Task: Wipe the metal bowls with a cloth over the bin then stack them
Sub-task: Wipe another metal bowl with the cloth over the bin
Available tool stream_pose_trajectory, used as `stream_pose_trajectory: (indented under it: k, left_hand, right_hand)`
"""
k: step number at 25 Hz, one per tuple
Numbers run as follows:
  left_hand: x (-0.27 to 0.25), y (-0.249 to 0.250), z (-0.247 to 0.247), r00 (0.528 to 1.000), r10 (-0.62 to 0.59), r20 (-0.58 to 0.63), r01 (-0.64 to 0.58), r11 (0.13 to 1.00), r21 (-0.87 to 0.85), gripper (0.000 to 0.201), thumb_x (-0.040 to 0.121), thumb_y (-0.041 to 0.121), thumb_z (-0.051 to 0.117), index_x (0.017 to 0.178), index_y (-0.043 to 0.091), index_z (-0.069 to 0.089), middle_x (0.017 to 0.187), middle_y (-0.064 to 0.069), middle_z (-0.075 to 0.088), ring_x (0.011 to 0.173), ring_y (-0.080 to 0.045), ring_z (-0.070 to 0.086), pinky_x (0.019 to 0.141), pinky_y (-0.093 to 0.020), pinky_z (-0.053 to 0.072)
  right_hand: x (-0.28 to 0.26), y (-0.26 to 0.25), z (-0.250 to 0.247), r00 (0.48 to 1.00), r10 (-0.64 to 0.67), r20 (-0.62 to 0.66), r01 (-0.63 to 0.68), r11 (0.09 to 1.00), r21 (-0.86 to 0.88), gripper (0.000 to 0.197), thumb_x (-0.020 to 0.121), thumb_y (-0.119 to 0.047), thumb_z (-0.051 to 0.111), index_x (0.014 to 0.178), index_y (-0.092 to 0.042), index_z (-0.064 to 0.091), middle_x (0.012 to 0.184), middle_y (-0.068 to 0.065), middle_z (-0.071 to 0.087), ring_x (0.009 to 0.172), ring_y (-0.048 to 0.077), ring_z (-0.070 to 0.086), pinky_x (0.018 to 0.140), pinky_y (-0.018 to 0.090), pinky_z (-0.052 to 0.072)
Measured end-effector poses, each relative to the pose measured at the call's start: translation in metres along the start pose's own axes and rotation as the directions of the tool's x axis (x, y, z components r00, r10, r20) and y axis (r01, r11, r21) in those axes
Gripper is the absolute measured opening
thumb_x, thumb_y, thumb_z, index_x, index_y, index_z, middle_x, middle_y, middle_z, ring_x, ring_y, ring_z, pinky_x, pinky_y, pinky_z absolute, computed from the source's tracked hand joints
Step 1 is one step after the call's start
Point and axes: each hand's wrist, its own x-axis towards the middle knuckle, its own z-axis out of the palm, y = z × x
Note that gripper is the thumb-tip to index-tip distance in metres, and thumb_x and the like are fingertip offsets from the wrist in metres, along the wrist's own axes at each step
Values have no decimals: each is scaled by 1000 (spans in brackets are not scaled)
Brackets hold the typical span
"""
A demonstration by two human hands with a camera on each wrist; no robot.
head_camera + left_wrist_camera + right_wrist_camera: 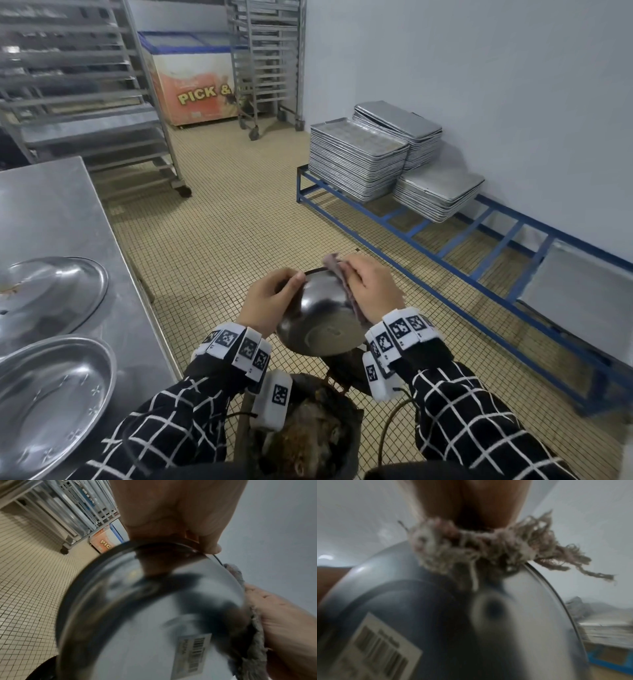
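Left hand (265,301) grip clamped on the rim of a metal bowl (320,318), held tilted, underside up, above the dark bin (346,421) on the floor. Right hand (368,287) grip clamped on a frayed grey cloth (337,270), pressing it to the bowl's outer wall. Barcode sticker (194,654) on the bowl's base. Two more bowls (51,404) sit at the desk's (51,212) near edge.

The metal bowl (320,318) at lower centre is showing a glossy, mirror-smooth underside, with a matt paper barcode label (193,651) stuck on it. The cloth (488,545) against it is looking rough, frayed and stringy. At left, the steel table (51,212) is looking brushed and dull, its two metal dishes (51,401) shining. Stacked metal trays (356,161) at upper right are looking matt grey.
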Motion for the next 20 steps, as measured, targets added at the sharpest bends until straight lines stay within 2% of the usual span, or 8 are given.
stream_pose_trajectory:
  k: [2, 5, 7, 10, 13, 15, 18, 20]
  left_hand:
    - [0, 3, -2, 1000, -16, -18, 16, 1000, 7, 22, 96, 37, 50, 82, 28, 64, 79, 3, 65, 78, -17, 60, 69, -27, 46]
    - [-3, 0, -5, 994, -62, -90, 59, 997, -41, 28, 97, 39, 49, 83, 22, 66, 77, -4, 67, 75, -25, 62, 71, -36, 51]
    - [-6, -2, -5, 988, -100, -122, 89, 992, -91, 31, 97, 39, 48, 84, 17, 66, 79, -9, 67, 76, -29, 62, 72, -39, 52]
    - [-4, 0, -5, 982, -130, -134, 112, 984, -137, 31, 98, 39, 46, 84, 17, 63, 80, -10, 66, 77, -30, 62, 76, -43, 52]
    - [0, 6, -5, 982, -138, -126, 119, 982, -146, 28, 100, 36, 44, 84, 22, 63, 86, -12, 67, 84, -31, 63, 82, -47, 53]
    - [1, 10, -4, 983, -135, -123, 113, 979, -169, 26, 101, 33, 43, 86, 29, 63, 91, -10, 69, 88, -29, 65, 85, -47, 53]
    - [1, 13, -3, 985, -136, -110, 116, 978, -174, 30, 99, 39, 42, 90, 21, 65, 88, -11, 69, 84, -29, 66, 81, -49, 55]
    - [1, 12, -3, 984, -151, -93, 132, 975, -181, 34, 99, 42, 40, 91, 18, 63, 88, -12, 68, 83, -31, 66, 77, -51, 56]
  right_hand:
    - [0, -6, 3, 998, -69, -16, 69, 998, 11, 25, 98, -26, 44, 107, -13, 62, 91, -1, 64, 80, 10, 59, 70, 12, 42]
    - [-4, -10, 5, 983, 18, -184, 10, 989, 150, 24, 98, -19, 45, 118, -11, 55, 87, -4, 62, 73, 5, 61, 60, 7, 44]
    - [-9, -9, 7, 941, 22, -337, 28, 989, 144, 19, 97, -18, 47, 113, -10, 54, 82, -7, 59, 68, 4, 59, 55, 7, 42]
    - [-15, -10, 20, 885, -60, -461, 85, 996, 34, 11, 92, -14, 57, 99, -6, 62, 92, 1, 61, 82, 12, 59, 67, 5, 40]
    - [-24, -21, 39, 902, -210, -379, 197, 978, -71, 27, 93, -25, 54, 112, -9, 65, 115, 5, 58, 107, 16, 53, 91, 30, 49]
    - [-28, -24, 47, 914, -311, -260, 252, 938, -236, 40, 97, -35, 41, 131, -19, 54, 132, 2, 50, 126, 21, 42, 107, 45, 35]
    - [-22, -19, 50, 958, -139, -251, 74, 965, -252, 49, 98, -42, 24, 143, -25, 35, 146, -2, 36, 136, 23, 30, 111, 47, 25]
    - [-15, -14, 45, 952, 148, -269, -138, 989, 57, 50, 99, -42, 23, 144, -22, 33, 146, 0, 34, 132, 21, 36, 105, 42, 38]
